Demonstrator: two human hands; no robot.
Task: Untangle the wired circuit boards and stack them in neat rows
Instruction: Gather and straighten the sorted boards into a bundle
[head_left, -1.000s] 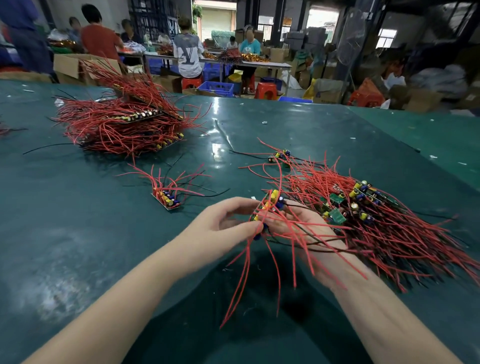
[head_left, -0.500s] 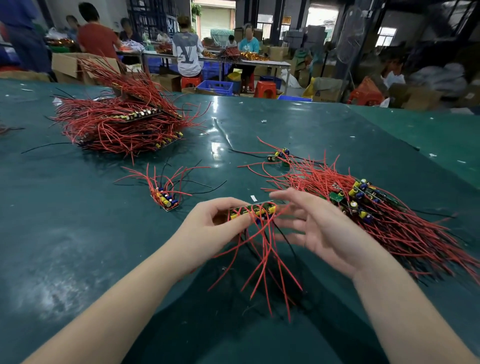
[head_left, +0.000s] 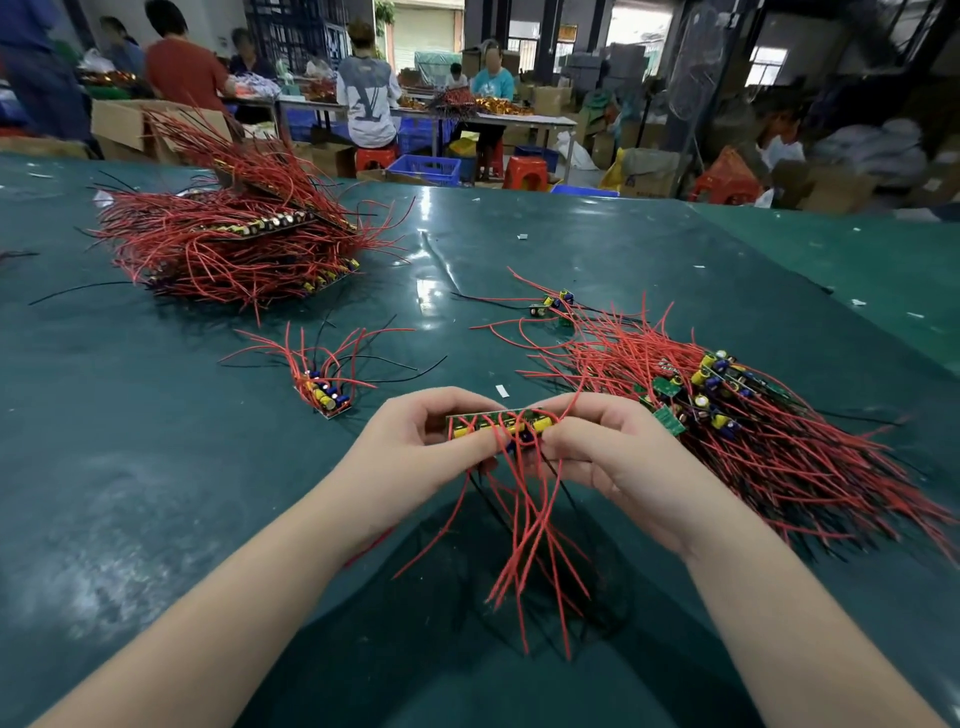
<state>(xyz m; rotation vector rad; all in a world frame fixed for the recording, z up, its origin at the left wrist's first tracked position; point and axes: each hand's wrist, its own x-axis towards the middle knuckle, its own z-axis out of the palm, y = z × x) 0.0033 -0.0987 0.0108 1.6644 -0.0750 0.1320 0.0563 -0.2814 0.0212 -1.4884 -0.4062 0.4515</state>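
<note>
A narrow row of circuit boards (head_left: 498, 423) with yellow capacitors is held level above the green table. My left hand (head_left: 415, 447) pinches its left end and my right hand (head_left: 608, 457) pinches its right end. Its red wires (head_left: 524, 525) hang down toward me. A tangled pile of wired boards (head_left: 753, 415) lies just right of my right hand. A small stack of boards (head_left: 327, 395) with red and black wires sits left of my left hand. A large stacked heap (head_left: 234, 249) lies at the far left.
One loose board (head_left: 553, 304) with wires lies beyond the tangled pile. Small white scraps (head_left: 501, 391) dot the green table (head_left: 130, 467). Past the table's far edge, people sit at benches among cardboard boxes, blue crates and red stools.
My left hand lifted the boards out of the tangle and turned them level. My right hand let go, opened, then came back to pinch the right end. The wires now hang free.
</note>
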